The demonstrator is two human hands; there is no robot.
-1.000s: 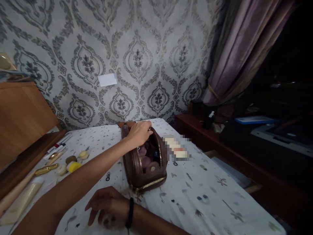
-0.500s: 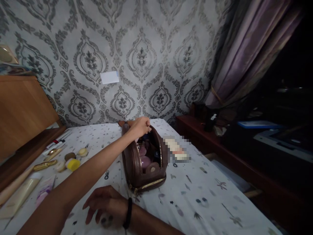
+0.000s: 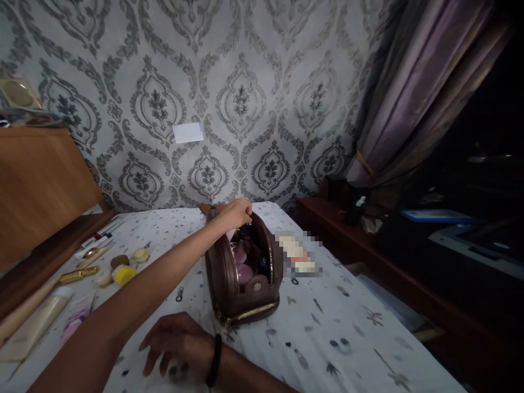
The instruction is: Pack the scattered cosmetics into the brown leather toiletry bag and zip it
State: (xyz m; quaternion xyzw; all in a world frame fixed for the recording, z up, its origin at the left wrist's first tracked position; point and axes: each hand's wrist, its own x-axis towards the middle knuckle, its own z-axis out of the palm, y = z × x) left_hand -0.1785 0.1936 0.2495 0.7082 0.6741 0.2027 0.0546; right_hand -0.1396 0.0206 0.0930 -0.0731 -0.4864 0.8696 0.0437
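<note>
A brown cosmetic bag (image 3: 219, 297) with gold zips stands on the bed sheet, its top unzipped. Pink round items (image 3: 244, 273) and dark ones show inside. My left hand (image 3: 238, 213) reaches over the bag's far end, fingers curled down at the opening; the fingertips and whatever they hold are hidden. Nearer to me, my right hand (image 3: 178, 344) hovers or rests low over the sheet, left of the bag, its fingers loosely apart and nothing in them. A black band (image 3: 214, 359) is round that wrist.
Cosmetics lie at the left: a cream tube (image 3: 43, 322), a gold tube (image 3: 78, 274), a yellow-lidded jar (image 3: 124, 274) and several others. A blurred-out item (image 3: 298, 254) lies right of the bag. A wooden headboard (image 3: 45, 180) borders the left, a dark red ledge (image 3: 311, 210) the right.
The view has shifted slightly, so the scene sits a little lower and further right. My left hand stays at the bag's far end; my right hand is nearly unmoved.
</note>
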